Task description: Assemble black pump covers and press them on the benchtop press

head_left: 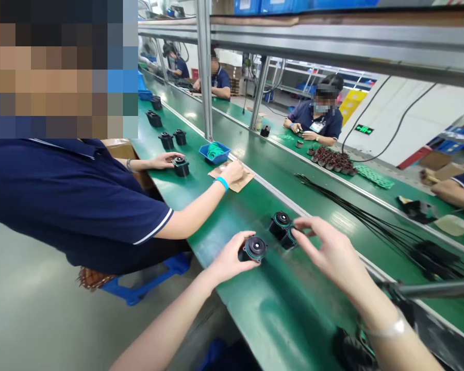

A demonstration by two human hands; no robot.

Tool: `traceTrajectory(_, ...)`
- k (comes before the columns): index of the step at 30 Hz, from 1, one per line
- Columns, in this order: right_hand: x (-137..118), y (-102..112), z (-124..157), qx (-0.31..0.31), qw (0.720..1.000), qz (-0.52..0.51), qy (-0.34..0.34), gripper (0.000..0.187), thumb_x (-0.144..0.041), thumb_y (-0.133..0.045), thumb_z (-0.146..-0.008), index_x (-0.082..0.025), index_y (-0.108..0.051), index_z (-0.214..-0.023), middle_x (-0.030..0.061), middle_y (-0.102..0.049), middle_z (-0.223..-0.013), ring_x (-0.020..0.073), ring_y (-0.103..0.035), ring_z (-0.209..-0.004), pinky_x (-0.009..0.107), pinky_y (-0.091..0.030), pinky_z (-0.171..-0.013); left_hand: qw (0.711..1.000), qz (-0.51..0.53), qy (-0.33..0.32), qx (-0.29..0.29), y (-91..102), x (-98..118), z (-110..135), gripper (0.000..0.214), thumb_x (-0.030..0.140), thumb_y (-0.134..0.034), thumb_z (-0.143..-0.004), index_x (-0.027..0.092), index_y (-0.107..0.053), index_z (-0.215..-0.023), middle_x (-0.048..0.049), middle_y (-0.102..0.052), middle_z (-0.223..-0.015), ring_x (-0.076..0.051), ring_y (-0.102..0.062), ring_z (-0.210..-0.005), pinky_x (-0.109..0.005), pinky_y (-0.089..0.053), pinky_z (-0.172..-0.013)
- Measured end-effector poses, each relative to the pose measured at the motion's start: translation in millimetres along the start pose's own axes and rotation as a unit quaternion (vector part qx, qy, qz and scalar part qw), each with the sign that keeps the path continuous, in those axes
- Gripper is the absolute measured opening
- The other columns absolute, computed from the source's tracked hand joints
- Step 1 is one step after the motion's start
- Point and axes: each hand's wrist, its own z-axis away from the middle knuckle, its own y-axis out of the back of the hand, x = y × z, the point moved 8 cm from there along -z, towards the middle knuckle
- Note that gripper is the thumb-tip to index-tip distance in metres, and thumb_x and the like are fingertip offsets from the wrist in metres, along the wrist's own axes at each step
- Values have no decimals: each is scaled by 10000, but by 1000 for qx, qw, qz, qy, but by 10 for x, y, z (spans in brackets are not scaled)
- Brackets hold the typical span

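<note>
My left hand [230,257] is wrapped round a black cylindrical housing [255,248], which stands on the green workbench [270,309] with a pale dot in the centre of its top and a green ring round it. My right hand [330,245] pinches at the near side of a second black housing [289,238], its fingertips on the rim. Touching that one, a third black housing [281,220] stands just behind it. Both housings by my right hand also show green rings.
A co-worker at left holds another housing [181,166] and reaches over brown paper [237,181]. Beyond lie a blue tray [215,153] of green rings and several housings. A metal rail [278,196] divides the benches; black cables [344,211] lie at right.
</note>
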Motion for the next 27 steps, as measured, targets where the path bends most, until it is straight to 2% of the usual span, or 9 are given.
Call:
traceTrajectory(3, -63, -383, -733, -144, 988, 58, -9, 423, -479, -350, -939, -206, -623, -1114, 19, -627, -1099, 46, -613, -956, 166, -482, -849, 1000, -12, -12, -4, 14, 30, -4, 690, 295, -792, -701, 230, -467, -1306, -72, -572, -1297, -253, -540, -1234, -407, -430, -1091)
traceTrajectory(6, -227, -790, -1294, -230, 966, 104, 50, 405, -396, -318, -955, -196, -634, -1110, 40, -608, -1141, 76, -597, -1054, 222, -480, -978, 1000, -17, -11, -16, 5, 29, -22, 698, 269, -781, -702, 220, -451, -1316, -81, -565, -1314, -257, -528, -1252, -417, -422, -1102)
traceTrajectory(8, -332, -1074, -1556, -269, 952, 121, 88, 376, -353, -348, -952, -156, -627, -1110, 53, -600, -1140, 68, -582, -1081, 243, -475, -1033, 1000, -18, 0, -22, -3, 9, -29, 712, 254, -774, -702, 213, -434, -1326, -88, -556, -1333, -256, -523, -1265, -421, -412, -1115)
traceTrajectory(11, -411, -1461, -1802, -314, 928, 168, 110, 396, -385, -440, -930, -60, -593, -1096, 80, -594, -1092, 54, -566, -1078, 267, -491, -1047, 999, -16, 27, -32, -17, -34, -25, 722, 237, -759, -705, 196, -412, -1338, -100, -547, -1355, -256, -526, -1272, -420, -415, -1117)
traceTrajectory(14, -443, -1709, -1934, -327, 913, 213, 117, 460, -431, -496, -901, -16, -574, -1083, 97, -587, -1056, 55, -559, -1080, 255, -504, -1035, 998, -20, 38, -47, -38, -51, -9, 707, 220, -735, -707, 187, -409, -1333, -108, -550, -1357, -263, -533, -1270, -422, -430, -1107)
traceTrajectory(19, -501, -1926, -1985, -311, 904, 236, 174, 431, -390, -474, -916, -21, -559, -1122, 96, -584, -1059, 56, -562, -1067, 249, -516, -1005, 997, -36, 32, -64, -54, -26, 11, 733, 171, -704, -689, 211, -377, -1344, -102, -552, -1359, -263, -550, -1255, -403, -463, -1082)
traceTrajectory(22, -573, -2005, -1968, -286, 901, 218, 242, 371, -259, -352, -947, -34, -561, -1155, 123, -576, -1101, 84, -567, -1079, 271, -506, -1011, 996, -42, 35, -77, -71, -46, 20, 748, 165, -697, -692, 241, -357, -1354, -84, -551, -1363, -257, -555, -1252, -385, -479, -1069)
traceTrajectory(24, -622, -2044, -1966, -259, 900, 203, 285, 432, -196, -233, -948, -73, -539, -1228, 140, -537, -1204, 122, -549, -1150, 314, -485, -1047, 995, -46, 36, -76, -85, -88, 30, 758, 155, -691, -691, 257, -350, -1361, -77, -546, -1373, -254, -555, -1256, -372, -480, -1069)
traceTrajectory(27, -686, -2131, -2002, -221, 897, 189, 332, 521, -198, -126, -950, -103, -475, -1324, 157, -439, -1355, 169, -486, -1266, 365, -455, -1089, 996, -37, 20, -79, -123, -119, 49, 803, 131, -701, -660, 253, -351, -1372, -80, -551, -1375, -255, -572, -1240, -355, -492, -1055)
